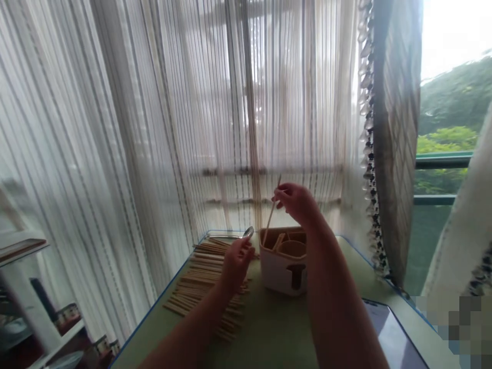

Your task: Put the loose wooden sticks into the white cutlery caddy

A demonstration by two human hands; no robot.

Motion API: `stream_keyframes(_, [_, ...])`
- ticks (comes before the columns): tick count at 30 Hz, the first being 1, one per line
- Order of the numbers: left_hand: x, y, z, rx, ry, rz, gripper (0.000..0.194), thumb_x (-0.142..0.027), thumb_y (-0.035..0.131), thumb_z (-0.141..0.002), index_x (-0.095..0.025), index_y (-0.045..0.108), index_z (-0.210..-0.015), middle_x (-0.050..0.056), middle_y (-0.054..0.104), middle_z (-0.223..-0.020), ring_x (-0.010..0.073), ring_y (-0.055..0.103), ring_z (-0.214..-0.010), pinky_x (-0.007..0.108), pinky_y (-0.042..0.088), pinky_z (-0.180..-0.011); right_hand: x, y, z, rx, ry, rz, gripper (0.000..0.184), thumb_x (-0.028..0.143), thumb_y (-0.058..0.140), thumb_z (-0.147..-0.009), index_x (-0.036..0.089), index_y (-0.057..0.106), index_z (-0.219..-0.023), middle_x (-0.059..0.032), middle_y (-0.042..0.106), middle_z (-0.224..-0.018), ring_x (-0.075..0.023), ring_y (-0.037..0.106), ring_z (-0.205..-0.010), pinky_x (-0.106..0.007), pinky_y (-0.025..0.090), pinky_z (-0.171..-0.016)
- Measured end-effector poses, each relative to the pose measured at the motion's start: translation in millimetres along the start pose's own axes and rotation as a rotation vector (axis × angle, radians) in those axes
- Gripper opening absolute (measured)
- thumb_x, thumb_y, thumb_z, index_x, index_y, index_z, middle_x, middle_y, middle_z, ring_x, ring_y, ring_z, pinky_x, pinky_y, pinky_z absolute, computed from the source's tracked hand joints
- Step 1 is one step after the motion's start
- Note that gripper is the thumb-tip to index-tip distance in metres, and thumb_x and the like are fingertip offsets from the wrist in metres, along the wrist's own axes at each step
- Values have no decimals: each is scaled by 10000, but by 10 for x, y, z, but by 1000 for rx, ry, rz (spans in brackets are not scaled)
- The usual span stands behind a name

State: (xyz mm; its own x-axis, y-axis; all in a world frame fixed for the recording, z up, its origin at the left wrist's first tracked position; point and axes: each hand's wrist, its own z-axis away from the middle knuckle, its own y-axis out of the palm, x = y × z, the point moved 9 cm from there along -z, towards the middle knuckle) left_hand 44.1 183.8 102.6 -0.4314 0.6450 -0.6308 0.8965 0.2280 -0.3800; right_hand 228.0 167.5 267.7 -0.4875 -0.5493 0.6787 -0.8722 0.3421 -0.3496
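One chopstick point(272, 212) slants from our right hand point(294, 200) down into the divided box point(277, 271).
Taking the box as our clock's centre, we pinch the chopstick near its upper end between right-hand fingertips, above the box at twelve o'clock, and its lower end sits inside the compartment on the nine-o'clock side; our left hand point(238, 262) hangs at nine o'clock over a row of loose chopsticks point(198, 279), its fingers curled, and we cannot tell whether they grip anything; a metal spoon point(248, 232) lies at ten o'clock near those fingers, a flat dark-edged device point(388, 328) rests on our green worktop point(269, 328) at four, and striped curtains point(184, 113) hang beyond at twelve.
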Motion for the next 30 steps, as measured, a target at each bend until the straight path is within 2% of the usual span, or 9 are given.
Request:
stream_keyframes(3, [146,137,72,69,-89,150,483,-468,562,-790,-135,524,-1138,100,615,-1010,167,607,-820,297,514,-689,-154,-146,7,19,107,-110,136,257,540,-754,131,589,-750,-73,678,-728,-117,621,-559,-193,423,-442])
stream_keyframes(6, [205,174,164,124,-121,147,502,-445,599,-771,-143,506,-1161,99,616,-1021,165,607,-823,297,511,-687,-144,-170,81,125,149,-123,106,236,567,-737,135,593,-724,-69,674,-715,-120,622,-585,-199,449,-469])
stream_keyframes(9, [95,182,198,194,2,-3,506,-417,655,-728,-164,527,-1147,90,616,-1004,174,590,-850,307,500,-714,-91,-11,167,289,147,49,111,238,575,-727,143,629,-709,-50,667,-689,-117,604,-585,-206,436,-495])
stream_keyframes(13, [-28,193,200,238,136,-168,454,-403,660,-725,-185,562,-1112,84,610,-977,177,577,-860,312,495,-740,-73,185,256,423,138,410,162,296,603,-697,168,694,-739,-27,642,-619,-118,557,-547,-224,387,-496])
stream_keyframes(18, [-37,197,208,241,166,-230,420,-404,651,-731,-189,571,-1083,71,615,-932,174,583,-836,304,500,-722,-114,246,379,572,190,505,192,312,604,-676,187,709,-777,-30,660,-666,-119,557,-544,-228,374,-492])
stream_keyframes(24, [-6,182,196,233,171,-260,407,-418,630,-746,-183,567,-1072,67,607,-904,170,575,-817,311,497,-738,-203,198,453,663,221,514,195,292,592,-657,206,718,-778,-25,656,-652,-119,553,-518,-231,372,-478])
stream_keyframes(30, [8,185,204,242,173,-285,400,-432,627,-743,-192,576,-1059,68,612,-899,176,573,-829,315,493,-751,-184,232,437,629,146,465,151,238,602,-642,227,727,-726,-22,656,-616,-124,548,-511,-234,369,-470])
